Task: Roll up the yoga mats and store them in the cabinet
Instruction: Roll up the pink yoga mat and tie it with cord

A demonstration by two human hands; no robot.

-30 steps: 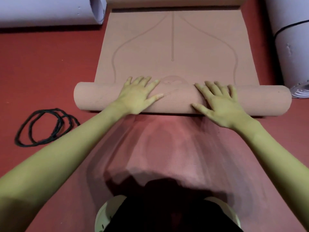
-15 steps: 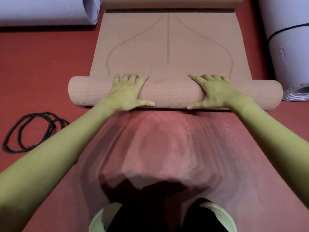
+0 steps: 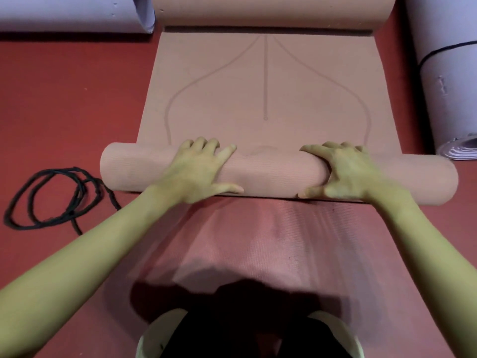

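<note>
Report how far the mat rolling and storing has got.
Done: the near end of the tan yoga mat is wound into a thick roll; two lavender mats lie rolled nearby. In hand: the left hand and right hand grip that roll. Left: the flat stretch ahead, whose far end curls up, needs rolling. No cabinet is in view, so nothing looks stored.

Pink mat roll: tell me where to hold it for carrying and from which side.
Hold the pink mat roll at mid-length, where the left hand and right hand sit, coming from above. It lies crosswise and long, so a centered hold likely balances it.
</note>
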